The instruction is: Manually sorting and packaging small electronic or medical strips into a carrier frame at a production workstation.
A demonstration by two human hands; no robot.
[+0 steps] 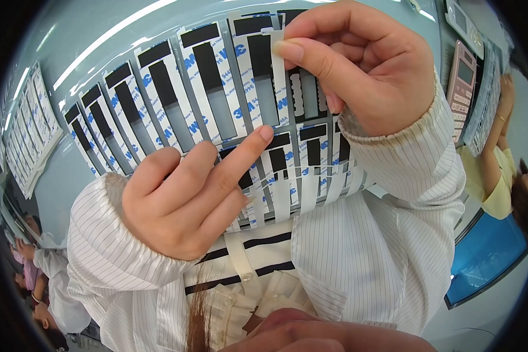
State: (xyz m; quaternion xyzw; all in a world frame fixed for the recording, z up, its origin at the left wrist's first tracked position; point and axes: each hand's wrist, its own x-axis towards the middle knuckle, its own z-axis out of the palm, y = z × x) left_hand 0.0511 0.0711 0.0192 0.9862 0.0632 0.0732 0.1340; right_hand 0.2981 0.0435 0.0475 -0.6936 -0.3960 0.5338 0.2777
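Note:
My right hand (366, 67) pinches the upper end of a narrow white strip (280, 76) between thumb and forefinger. The strip lies along the right edge of a white adhesive frame (243, 76) with blue print and a black piece across its top. My left hand (185, 202) has its forefinger stretched out, the tip near the lower end of that frame; its other fingers are bent and hold nothing visible. More of these frames, one (211, 76) among them, stand side by side in a row. Below runs a second row of smaller frames (314, 146) with white tabs, partly hidden by my hands.
At the far left lies a stack of similar printed strips (32, 132) on the pale table (117, 32). A pink calculator (463, 76) and a white device (466, 23) sit at the right. Other people are nearby on both sides; a blue panel (493, 252) stands at lower right.

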